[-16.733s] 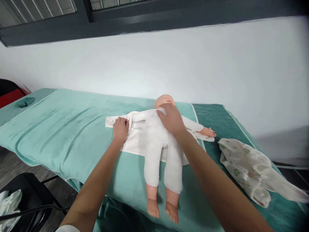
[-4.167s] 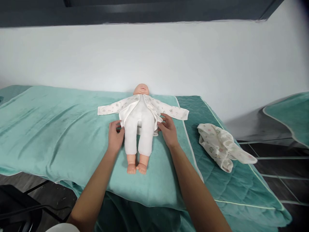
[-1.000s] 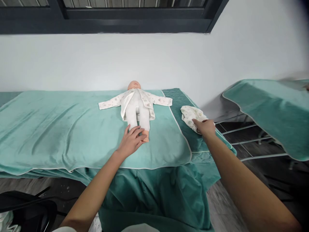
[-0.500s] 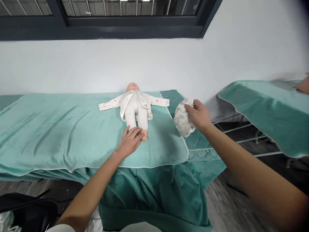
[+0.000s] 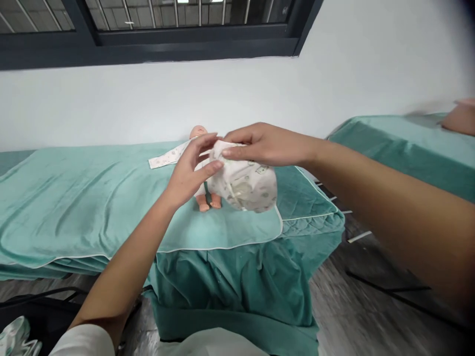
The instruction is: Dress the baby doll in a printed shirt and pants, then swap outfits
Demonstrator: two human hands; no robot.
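Held up in front of a doll (image 5: 202, 201) and above a light-green sheet (image 5: 92, 198), a bunched white garment (image 5: 250, 183) with small green prints; pinched near its upper edge by the right hand (image 5: 260, 144), thumb laid on the near face, fingers behind and partly out of sight; at its left edge, the left hand (image 5: 190, 170), curved, thumb and fingers parted, thumb tip against or just over the cloth; whether gripping or only steadying, cannot tell.

Judging by the gathered folds, light, soft and limp, hardly fragile; likely to sag and fold away from a single pinch rather than slip; best taken at two opposite points of an edge, thumbs on one face and fingers on the other, with the lower part left hanging; any opening between the hands too unclear to make out.

Just behind, the doll face up on the sheet, mostly hidden, with head, one outstretched printed sleeve (image 5: 166, 159) and bare feet in sight; to the right, a darker quilted cover (image 5: 308, 198); below, a dark-green drape (image 5: 230, 282); farther back, a white wall (image 5: 371, 59) and dark window frame (image 5: 185, 42); far right, a second green cover (image 5: 426, 153) bearing a blurred shape (image 5: 460, 121), impossible to identify; lower left, a white-and-green bundle (image 5: 15, 336).
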